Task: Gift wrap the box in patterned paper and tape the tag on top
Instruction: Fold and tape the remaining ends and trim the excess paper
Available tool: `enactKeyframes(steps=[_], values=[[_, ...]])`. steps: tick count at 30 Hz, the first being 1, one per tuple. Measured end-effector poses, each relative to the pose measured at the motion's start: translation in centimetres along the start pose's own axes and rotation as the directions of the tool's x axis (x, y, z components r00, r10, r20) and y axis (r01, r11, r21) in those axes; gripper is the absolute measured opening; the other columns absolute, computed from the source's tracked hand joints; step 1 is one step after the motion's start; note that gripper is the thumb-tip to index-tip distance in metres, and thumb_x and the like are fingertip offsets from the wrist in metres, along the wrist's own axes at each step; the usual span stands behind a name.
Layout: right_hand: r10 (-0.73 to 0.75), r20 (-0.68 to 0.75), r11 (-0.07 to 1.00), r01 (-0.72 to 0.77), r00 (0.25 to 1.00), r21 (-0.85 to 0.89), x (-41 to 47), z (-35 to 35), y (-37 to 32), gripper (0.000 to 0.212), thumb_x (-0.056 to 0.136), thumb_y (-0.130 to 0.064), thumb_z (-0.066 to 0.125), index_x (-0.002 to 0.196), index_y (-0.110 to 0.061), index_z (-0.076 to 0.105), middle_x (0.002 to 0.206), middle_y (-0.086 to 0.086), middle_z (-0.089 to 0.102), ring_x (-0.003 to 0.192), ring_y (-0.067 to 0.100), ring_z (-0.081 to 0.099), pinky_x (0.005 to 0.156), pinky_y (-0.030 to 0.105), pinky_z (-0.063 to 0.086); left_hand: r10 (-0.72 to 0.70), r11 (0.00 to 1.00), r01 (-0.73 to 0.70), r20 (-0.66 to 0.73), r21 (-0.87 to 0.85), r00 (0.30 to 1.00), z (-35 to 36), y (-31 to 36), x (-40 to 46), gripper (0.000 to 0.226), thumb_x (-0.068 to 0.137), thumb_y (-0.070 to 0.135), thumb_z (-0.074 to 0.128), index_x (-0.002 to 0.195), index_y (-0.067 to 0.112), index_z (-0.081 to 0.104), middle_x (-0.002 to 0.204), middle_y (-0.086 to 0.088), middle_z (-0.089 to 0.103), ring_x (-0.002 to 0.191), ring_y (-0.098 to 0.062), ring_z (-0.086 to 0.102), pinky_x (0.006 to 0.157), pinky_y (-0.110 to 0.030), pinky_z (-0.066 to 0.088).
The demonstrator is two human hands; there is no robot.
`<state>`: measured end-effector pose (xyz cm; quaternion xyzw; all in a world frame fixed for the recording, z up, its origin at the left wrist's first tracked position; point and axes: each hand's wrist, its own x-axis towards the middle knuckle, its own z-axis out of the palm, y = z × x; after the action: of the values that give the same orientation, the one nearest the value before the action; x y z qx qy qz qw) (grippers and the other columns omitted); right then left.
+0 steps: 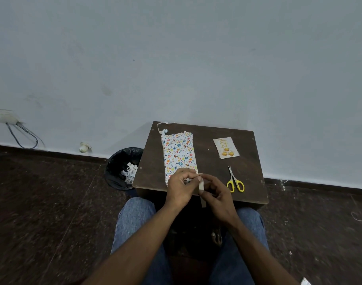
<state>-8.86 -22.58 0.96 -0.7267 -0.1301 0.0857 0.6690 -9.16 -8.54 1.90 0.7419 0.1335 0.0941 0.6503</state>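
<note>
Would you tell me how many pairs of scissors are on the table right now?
1: the yellow-handled scissors lie on the table, right of both hands and nearer than the tag.

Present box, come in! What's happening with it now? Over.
Both hands, left and right, pinching tape strip. Wrapped box on table. Tag not on yet. Nothing blocking.

A bare, plain room, sparsely furnished: a pale blue-grey wall [176,58] fills the upper frame, dark speckled stone floor [42,202] below, loose cables [23,136] at the left, a lined waste bin [122,169] beside a small dark wooden worktop [213,171] at centre.
</note>
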Motion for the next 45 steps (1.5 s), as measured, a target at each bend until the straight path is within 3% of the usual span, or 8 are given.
enactKeyframes(steps=[5,10,16,22,30,34,40,45], values=[[0.058,-0.040,0.998,-0.057,0.998,0.030,-0.1,0.1,0.4,0.061,0.086,0.010,0.064,0.133,-0.026,0.052,0.080,-0.003,0.067,0.074,0.009,0.062,0.071,0.024,0.052,0.040,0.998,-0.042,0.056,0.038,0.998,-0.1,0.5,-0.2,0.024,0.084,0.008,0.074,0.071,0.028,0.069,0.089,0.006,0.063,0.086,-0.006,0.063,0.083,-0.039,0.052],[0.053,-0.020,0.997,-0.052,0.998,0.049,-0.1,0.1,0.1,0.050,0.086,0.007,0.061,0.122,-0.027,0.063,0.081,0.001,0.070,0.071,0.014,0.062,0.066,0.031,0.050,0.013,1.000,-0.015,0.115,0.020,0.993,-0.6,0.9,-0.1,0.026,0.085,0.008,0.073,0.072,0.030,0.070,0.090,0.007,0.062,0.087,-0.006,0.061,0.086,-0.041,0.051],[0.064,-0.065,0.996,-0.060,0.996,0.061,0.2,-0.1,0.5,0.039,0.089,0.009,0.060,0.120,-0.014,0.066,0.103,0.000,0.075,0.098,0.017,0.070,0.085,0.033,0.056,-0.036,0.999,0.042,0.255,-0.018,0.966,-0.9,2.3,-0.5,0.020,0.086,0.001,0.070,0.076,0.018,0.071,0.100,-0.006,0.060,0.086,0.006,0.060,0.073,-0.011,0.048],[0.039,-0.038,0.997,-0.036,0.999,0.066,0.0,-0.3,0.2,0.042,0.088,0.005,0.067,0.124,-0.016,0.063,0.068,-0.006,0.062,0.067,0.007,0.057,0.064,0.021,0.047,-0.183,0.965,0.202,0.117,-0.170,0.976,-0.7,2.2,0.0,0.012,0.085,0.003,0.072,0.081,0.014,0.073,0.080,0.005,0.070,0.078,-0.008,0.063,0.079,-0.025,0.052],[0.012,0.022,0.999,-0.012,1.000,0.045,-0.2,-0.6,-0.1,0.054,0.085,-0.007,0.074,0.134,-0.017,0.054,0.081,-0.005,0.069,0.079,0.009,0.065,0.075,0.023,0.051,-0.159,0.986,0.165,0.137,-0.034,0.978,-0.6,2.1,0.1,0.031,0.082,-0.007,0.070,0.090,0.022,0.065,0.098,0.005,0.067,0.100,-0.014,0.065,0.081,-0.039,0.059],[0.017,0.040,1.000,-0.017,0.999,-0.004,-0.4,-0.7,0.3,0.055,0.084,-0.008,0.075,0.133,-0.024,0.055,0.082,-0.005,0.068,0.080,0.010,0.064,0.074,0.025,0.052,-0.132,0.990,0.128,0.087,0.052,0.987,-0.3,2.4,0.3,0.031,0.084,-0.005,0.068,0.086,0.025,0.063,0.095,0.005,0.067,0.084,-0.013,0.067,0.077,-0.034,0.059],[0.132,-0.043,0.988,-0.128,0.990,0.083,0.0,-1.6,0.2,0.032,0.089,-0.005,0.068,0.119,-0.014,0.066,0.088,0.006,0.073,0.079,0.020,0.068,0.067,0.030,0.056,-0.172,0.984,0.167,0.100,0.055,0.980,-0.4,2.1,0.5,0.028,0.083,-0.005,0.069,0.088,0.022,0.062,0.092,-0.001,0.065,0.088,-0.022,0.067,0.078,-0.043,0.060],[0.174,-0.335,0.816,-0.325,0.926,-0.477,1.5,-4.8,1.9,0.011,0.091,-0.020,0.066,0.099,-0.020,0.073,0.092,-0.003,0.071,0.088,0.021,0.067,0.076,0.034,0.053,-0.092,0.992,0.080,0.123,0.097,0.988,-0.6,2.4,0.3,0.030,0.082,-0.009,0.067,0.087,0.020,0.060,0.081,0.005,0.062,0.067,0.006,0.058,0.069,-0.013,0.049]])
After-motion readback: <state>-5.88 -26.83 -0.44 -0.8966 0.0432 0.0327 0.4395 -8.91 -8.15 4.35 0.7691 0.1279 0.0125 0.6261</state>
